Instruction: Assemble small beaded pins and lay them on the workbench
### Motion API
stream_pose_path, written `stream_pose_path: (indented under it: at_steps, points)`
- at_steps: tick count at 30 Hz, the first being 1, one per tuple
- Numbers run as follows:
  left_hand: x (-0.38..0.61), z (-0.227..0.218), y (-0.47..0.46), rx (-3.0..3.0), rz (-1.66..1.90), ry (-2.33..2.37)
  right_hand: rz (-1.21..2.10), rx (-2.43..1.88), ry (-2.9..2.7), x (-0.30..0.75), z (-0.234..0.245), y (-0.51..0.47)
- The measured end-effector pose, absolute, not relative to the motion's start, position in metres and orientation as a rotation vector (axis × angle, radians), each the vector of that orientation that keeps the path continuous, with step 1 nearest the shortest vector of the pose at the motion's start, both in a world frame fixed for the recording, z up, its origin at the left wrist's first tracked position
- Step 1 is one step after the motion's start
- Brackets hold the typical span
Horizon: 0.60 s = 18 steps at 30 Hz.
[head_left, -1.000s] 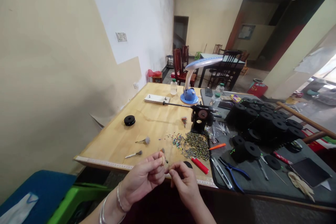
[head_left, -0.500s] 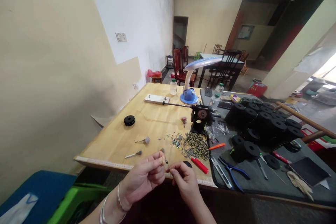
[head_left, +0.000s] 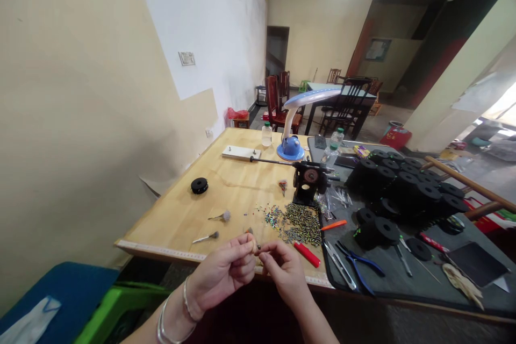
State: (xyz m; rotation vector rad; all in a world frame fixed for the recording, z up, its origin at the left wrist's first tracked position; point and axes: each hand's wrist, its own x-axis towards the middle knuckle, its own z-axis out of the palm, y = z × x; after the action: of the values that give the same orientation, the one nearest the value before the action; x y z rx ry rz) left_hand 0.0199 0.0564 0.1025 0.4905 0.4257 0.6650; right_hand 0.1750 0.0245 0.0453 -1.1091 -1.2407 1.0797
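My left hand (head_left: pixel 231 262) is closed in a pinch above the table's front edge, with a tiny dark bead-like piece (head_left: pixel 258 247) at its fingertips. Close beside it, my right hand (head_left: pixel 282 269) is pinched too, its thumb and forefinger almost meeting the left fingertips. What the right fingers hold is too small to make out. Just beyond the hands lies a spread of striped yellow-and-black bead-like pieces (head_left: pixel 304 223), with smaller coloured bits (head_left: pixel 274 216) on its left. A red lighter-like object (head_left: pixel 307 254) lies right of my right hand.
A black clamp-like device (head_left: pixel 309 180) with a long rod stands behind the pieces. A blue lamp (head_left: pixel 290 148) is at the back. Scissors-like tweezers (head_left: pixel 341 266), blue-handled pliers (head_left: pixel 358 263) and several black spools (head_left: pixel 407 185) lie on the dark mat. A black spool (head_left: pixel 199 185) sits left.
My right hand has shifted slightly up and inward, bringing its fingertips closer to the left hand's and the small dark piece. The left hand has barely moved.
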Motion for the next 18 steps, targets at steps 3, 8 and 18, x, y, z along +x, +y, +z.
stream_pose_path:
  at_steps: [3,8,18]
  points:
    - [0.02,0.103,0.057,0.497,0.655,0.423,1.052,-1.13,-1.276,0.175,0.046,0.023]
    - [0.022,0.103,0.057,0.503,0.674,0.398,1.124,-1.079,-1.244,0.175,0.042,0.022]
    - [0.023,0.1,0.057,0.504,0.675,0.4,1.11,-1.133,-1.238,0.178,0.027,0.018]
